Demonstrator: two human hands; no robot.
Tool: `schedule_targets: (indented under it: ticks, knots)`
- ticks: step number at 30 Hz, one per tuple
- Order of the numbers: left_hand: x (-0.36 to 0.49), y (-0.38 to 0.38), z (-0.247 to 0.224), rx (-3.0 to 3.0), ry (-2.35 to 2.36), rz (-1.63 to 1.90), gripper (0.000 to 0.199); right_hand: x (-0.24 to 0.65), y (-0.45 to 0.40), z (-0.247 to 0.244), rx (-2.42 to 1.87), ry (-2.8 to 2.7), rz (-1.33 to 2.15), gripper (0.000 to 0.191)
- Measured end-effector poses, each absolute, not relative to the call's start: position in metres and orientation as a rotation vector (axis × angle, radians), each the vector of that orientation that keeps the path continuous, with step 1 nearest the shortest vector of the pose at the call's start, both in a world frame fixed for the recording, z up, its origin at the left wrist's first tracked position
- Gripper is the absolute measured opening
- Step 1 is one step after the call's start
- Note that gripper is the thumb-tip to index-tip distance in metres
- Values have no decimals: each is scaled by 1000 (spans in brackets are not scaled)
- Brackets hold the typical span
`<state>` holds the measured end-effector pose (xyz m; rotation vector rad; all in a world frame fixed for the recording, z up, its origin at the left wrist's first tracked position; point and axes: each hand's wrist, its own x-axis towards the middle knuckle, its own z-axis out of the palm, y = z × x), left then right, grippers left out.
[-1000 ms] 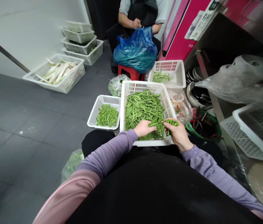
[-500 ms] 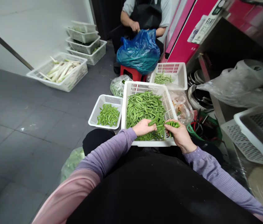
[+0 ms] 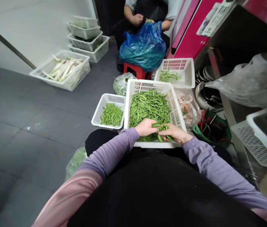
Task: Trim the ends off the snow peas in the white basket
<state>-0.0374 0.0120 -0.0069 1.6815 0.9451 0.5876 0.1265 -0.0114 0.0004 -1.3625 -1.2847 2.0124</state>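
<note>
While both hands sit over the near rim of a white mesh basket [image 3: 157, 144], the right hand [image 3: 175, 133] curls nearly shut around a bunch of snap peas [image 3: 163, 131], and the half-closed left hand [image 3: 145, 127] pinches the same bunch. Far right, a white sign [image 3: 218, 14] on a pink panel [image 3: 187, 41] reads 有机.

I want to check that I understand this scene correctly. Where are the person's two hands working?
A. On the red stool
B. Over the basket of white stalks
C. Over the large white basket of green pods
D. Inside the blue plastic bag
C. The left hand and right hand meet above the large white plastic basket, holding a small bunch of green pea pods over the heap inside it.
</note>
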Motion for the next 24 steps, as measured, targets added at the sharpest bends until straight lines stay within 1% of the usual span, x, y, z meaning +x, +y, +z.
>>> schedule_targets:
  ticks: [2, 5, 7, 9, 11, 14, 16, 18, 20, 22, 24]
  knots:
    - [-34, 13, -14, 1609, 1060, 592, 13, 124, -11, -5, -1353, -1127, 1807, 21]
    - [-31, 13, -20, 1569, 1175, 434, 11, 146, 1, -9, -1248, -660, 1443, 17]
    - [-29, 11, -20, 1528, 1150, 350, 11, 168, 9, -7, -1196, -384, 1359, 14]
    - [-29, 9, -18, 1406, 1077, 319, 16, 184, 12, -4, -1222, -320, 1395, 14]
    - [-29, 6, -13, 1273, 985, 291, 22, 183, 7, -2, -1295, -465, 1507, 17]
    - [-28, 3, -9, 1210, 879, 257, 27, 152, -9, -1, -1370, -835, 1694, 25]
    - [-27, 2, -9, 1232, 863, 241, 27, 130, -17, 0, -1366, -1007, 1676, 26]
    - [-28, 2, -12, 1262, 879, 238, 26, 121, -18, 2, -1358, -1080, 1561, 27]
    - [-29, 3, -17, 1320, 937, 250, 22, 128, -14, 7, -1403, -1115, 1363, 26]
    - [-29, 5, -19, 1362, 1071, 308, 18, 143, -9, 10, -1538, -1272, 1071, 23]
    - [-29, 6, -18, 1316, 1193, 413, 15, 157, -6, 12, -1694, -1572, 726, 17]
